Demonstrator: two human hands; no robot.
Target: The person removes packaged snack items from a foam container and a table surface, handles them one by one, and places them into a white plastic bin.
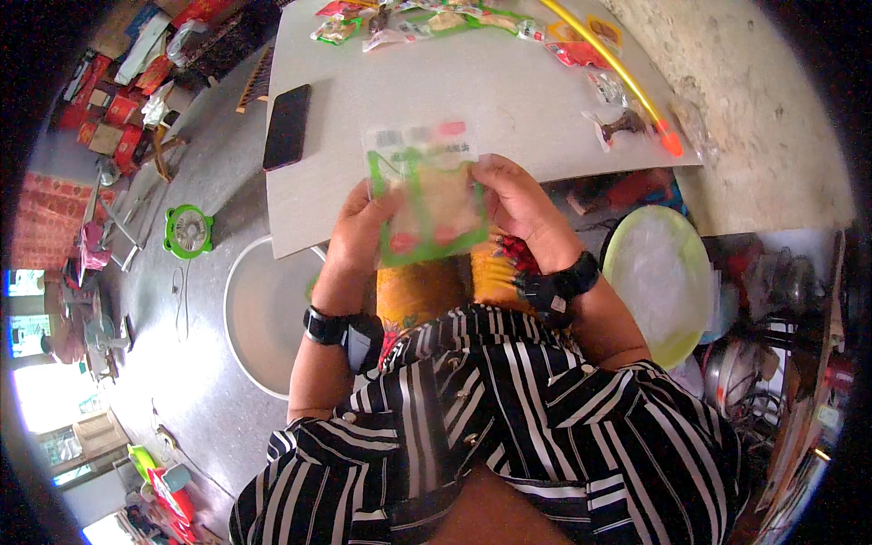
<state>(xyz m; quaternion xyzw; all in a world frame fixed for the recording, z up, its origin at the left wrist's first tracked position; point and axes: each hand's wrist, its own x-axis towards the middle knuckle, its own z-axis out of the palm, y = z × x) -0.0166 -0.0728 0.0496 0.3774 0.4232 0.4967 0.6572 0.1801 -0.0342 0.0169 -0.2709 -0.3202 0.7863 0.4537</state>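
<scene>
Between my two hands is a clear plastic food packet [436, 204] with a green border and light tan contents, blurred in part. My left hand [364, 218] pinches its left edge, thumb on top. At the upper right edge, my right hand [514, 197] grips it with thumb and fingers. The packet is held above my lap and the near edge of a pale grey table [409, 95]. It bears printed writing and red marks near the bottom. A dark smartphone [287, 127] lies on the table to the left.
Several food packets [446, 19] lie along the table's far side. A yellow stick with an orange tip [620, 71] and a packet of dark food [620, 128] are at the right. A large round basin [266, 320], a green fan [188, 231] and a green-rimmed oval object [657, 286] flank me.
</scene>
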